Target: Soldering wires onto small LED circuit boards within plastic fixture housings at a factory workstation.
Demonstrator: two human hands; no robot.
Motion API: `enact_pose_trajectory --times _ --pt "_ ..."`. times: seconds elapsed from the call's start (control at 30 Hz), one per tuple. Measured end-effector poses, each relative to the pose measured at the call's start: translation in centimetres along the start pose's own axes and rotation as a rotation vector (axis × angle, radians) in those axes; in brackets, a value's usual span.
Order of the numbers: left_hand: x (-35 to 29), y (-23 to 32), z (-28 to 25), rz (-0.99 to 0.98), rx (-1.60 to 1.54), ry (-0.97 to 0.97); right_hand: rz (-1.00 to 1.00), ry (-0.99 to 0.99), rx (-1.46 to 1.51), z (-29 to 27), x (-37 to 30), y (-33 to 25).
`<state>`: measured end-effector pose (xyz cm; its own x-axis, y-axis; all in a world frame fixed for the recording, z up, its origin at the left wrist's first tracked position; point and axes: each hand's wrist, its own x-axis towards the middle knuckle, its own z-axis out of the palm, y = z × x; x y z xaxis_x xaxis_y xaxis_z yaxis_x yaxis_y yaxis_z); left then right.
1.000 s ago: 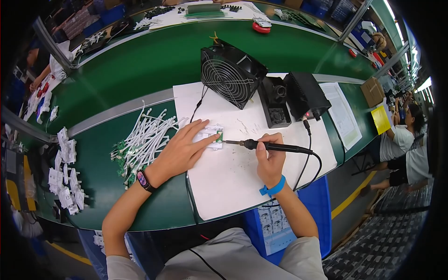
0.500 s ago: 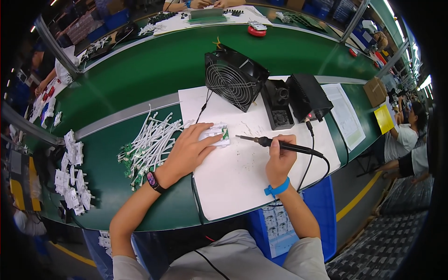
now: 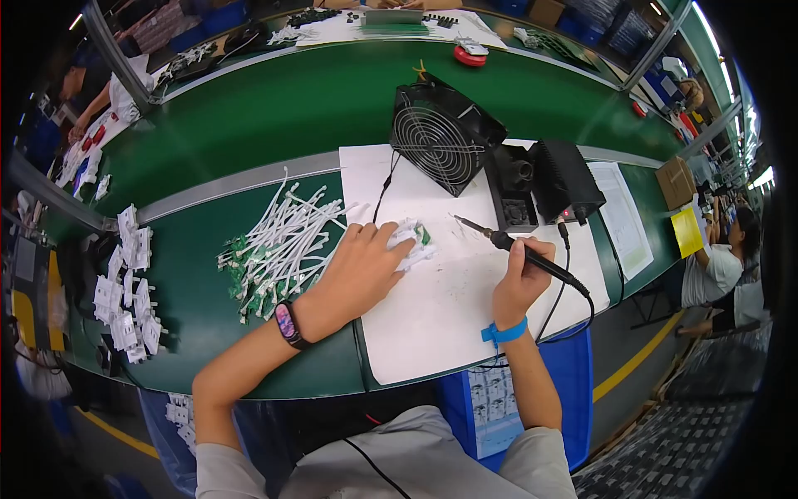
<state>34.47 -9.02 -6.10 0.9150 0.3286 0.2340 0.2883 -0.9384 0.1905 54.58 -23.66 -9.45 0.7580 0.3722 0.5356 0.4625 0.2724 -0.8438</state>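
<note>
My left hand (image 3: 359, 268) is closed over the near left side of a small white plastic housing (image 3: 407, 259), its fingers bent around the edge. A little green circuit board (image 3: 422, 234) shows on that housing, and the rest is partly covered by the fingers. In my right hand (image 3: 520, 287) is a soldering iron (image 3: 500, 239), held like a pen with its tip pointing to the far left. The tip stays apart from the housing, over the white work sheet (image 3: 440, 324). Left of my left hand lies a pile of white cables (image 3: 287, 229) with green boards at their ends.
A black fan (image 3: 445, 137) stands beyond the hands, beside an iron stand (image 3: 511, 187) and a black power box (image 3: 567, 183). White housings (image 3: 129, 291) are heaped at far left. A blue bin (image 3: 573, 391) sits below the bench's right edge. Other people work around.
My left fingers have curled round the housing, which now sits turned. The iron tip has drawn back from it toward the far right. The whole view has shifted slightly.
</note>
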Motion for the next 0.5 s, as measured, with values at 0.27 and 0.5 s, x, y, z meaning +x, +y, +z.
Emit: enact_pose_trajectory --times 0.27,0.5 --pt "-1.3 1.3 -1.9 -0.044 -0.310 0.003 -0.023 0.028 -0.021 0.0 0.3 0.1" --pt "-0.8 2.1 3.6 -0.055 -0.070 0.301 -0.023 -0.083 0.018 -0.1 -0.2 0.7"
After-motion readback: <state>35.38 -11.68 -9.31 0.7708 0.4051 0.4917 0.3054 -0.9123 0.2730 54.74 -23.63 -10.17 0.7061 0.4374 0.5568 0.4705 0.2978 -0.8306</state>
